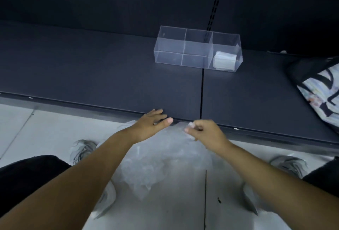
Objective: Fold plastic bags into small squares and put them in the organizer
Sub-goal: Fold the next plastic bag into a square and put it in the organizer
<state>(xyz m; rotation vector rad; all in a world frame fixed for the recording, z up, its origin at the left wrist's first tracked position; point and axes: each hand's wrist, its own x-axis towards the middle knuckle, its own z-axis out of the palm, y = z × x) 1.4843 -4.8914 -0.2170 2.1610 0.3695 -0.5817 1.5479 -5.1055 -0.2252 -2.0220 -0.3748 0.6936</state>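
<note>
Your left hand (152, 125) is at the front edge of the dark shelf (91, 68), with the fingers straight and a little spread, and the fingertips lie over the edge. Whether it touches the bag, I cannot tell. Your right hand (207, 134) is just beside it, with the fingers curled, and it pinches the upper edge of a clear plastic bag (165, 160). The bag hangs down crumpled between your forearms, in front of the shelf and above the pale floor (27, 125). Far back on the shelf stands the clear organizer (170, 46), and its right compartment holds a small stack of folded bags (224, 60). A patterned tote bag (319, 90) lies at the right side of the shelf.
</note>
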